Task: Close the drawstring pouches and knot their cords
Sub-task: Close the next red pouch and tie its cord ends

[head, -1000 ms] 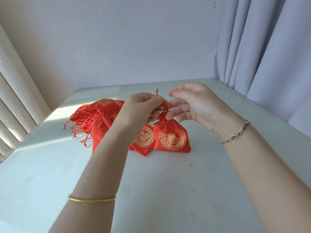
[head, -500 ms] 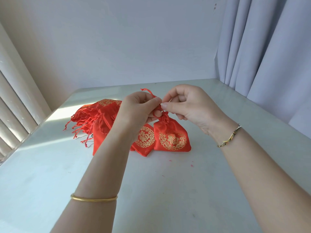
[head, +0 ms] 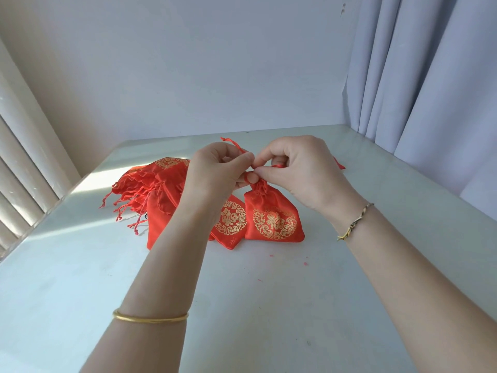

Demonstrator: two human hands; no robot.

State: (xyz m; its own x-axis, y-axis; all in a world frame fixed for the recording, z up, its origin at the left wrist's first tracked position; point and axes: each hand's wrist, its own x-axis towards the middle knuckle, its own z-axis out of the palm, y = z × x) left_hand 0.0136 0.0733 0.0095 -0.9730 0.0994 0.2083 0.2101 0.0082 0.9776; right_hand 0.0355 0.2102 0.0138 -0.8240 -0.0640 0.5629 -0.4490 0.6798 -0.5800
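On the bench (head: 242, 292), your pouch (head: 274, 219) stands upright, its neck gathered. Just above it, your left grip (head: 217, 170) and right grip (head: 304, 170) each pinch its red cord (head: 234, 144). Beyond, to the left, lies a pile of pouches (head: 161, 189).

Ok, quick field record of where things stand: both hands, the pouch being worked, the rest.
left hand: pinches red cord above the neck
right hand: pinches red cord at the neck
pouch in work: red with gold print, neck gathered, on white table
knot: hidden by fingers
other pouches: red pile behind left forearm, cord ends trailing
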